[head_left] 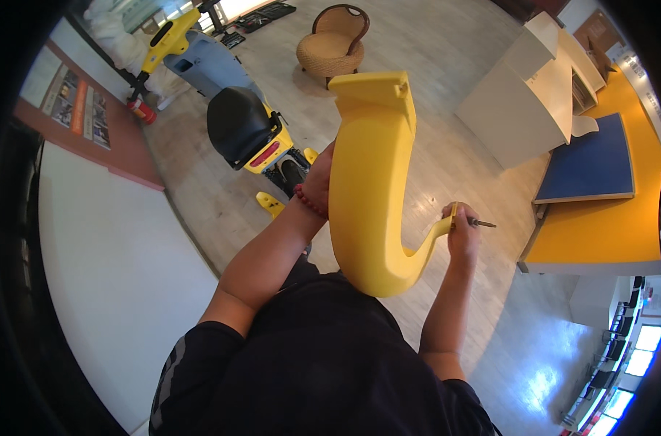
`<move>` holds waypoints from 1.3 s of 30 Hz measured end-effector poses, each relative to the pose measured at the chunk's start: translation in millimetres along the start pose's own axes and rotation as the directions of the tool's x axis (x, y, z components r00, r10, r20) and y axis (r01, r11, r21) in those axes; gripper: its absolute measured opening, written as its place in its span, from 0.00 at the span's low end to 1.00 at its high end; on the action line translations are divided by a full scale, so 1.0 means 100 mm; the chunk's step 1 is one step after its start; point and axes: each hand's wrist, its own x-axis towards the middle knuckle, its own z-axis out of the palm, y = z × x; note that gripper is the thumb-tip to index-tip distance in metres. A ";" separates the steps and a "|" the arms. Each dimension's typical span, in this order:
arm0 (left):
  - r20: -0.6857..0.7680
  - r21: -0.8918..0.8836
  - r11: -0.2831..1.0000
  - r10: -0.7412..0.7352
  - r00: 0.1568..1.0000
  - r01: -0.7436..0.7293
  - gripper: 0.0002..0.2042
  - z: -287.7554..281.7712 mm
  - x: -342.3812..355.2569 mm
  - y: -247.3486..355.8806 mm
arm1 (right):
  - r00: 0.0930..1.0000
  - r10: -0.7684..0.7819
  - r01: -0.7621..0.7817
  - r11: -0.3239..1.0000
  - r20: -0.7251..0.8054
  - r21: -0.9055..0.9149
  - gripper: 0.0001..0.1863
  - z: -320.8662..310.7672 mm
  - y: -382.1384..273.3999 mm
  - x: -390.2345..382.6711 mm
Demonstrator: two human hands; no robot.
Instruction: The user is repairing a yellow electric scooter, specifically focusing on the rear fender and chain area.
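Here's the big yellow panel (367, 207), held in the air in front of our dark-shirted chest, broad end up and away from us, curving low before it thins and rises to our right. Our hands are well apart on it. The left hand (319, 182) is against its left side, fingers hidden behind, so we can't tell how they close. Our right hand (461, 232) is clamped on the narrow end, with a slim pointed tool (483, 224), probably a screwdriver, poking out of the same grip.

We'd call this the holding and turning step: panel off the floor, tool at the ready but not on any fastener we can see. The next move calls for steady support at both ends, and that tip kept off the yellow surface.

Beyond our left forearm stands a yellow and grey scooter (237, 127), black seat towards us; farther off, a wicker chair (330, 57).
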 end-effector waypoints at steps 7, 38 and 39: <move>0.084 0.007 0.999 -0.033 0.996 0.033 0.19 -0.11 -0.14 0.07 | 0.990 -0.137 0.129 0.977 -0.036 -0.171 0.12 0.25 -0.53 -0.19; 0.094 -0.022 0.996 -0.080 0.992 0.083 0.20 -0.07 -0.07 0.08 | 0.982 -0.166 0.186 0.926 0.088 -0.329 0.08 0.26 -0.73 -0.41; 0.092 -0.018 0.997 -0.077 0.993 0.079 0.20 -0.07 -0.04 0.08 | 0.983 -0.162 0.182 0.926 0.086 -0.330 0.08 0.27 -0.73 -0.41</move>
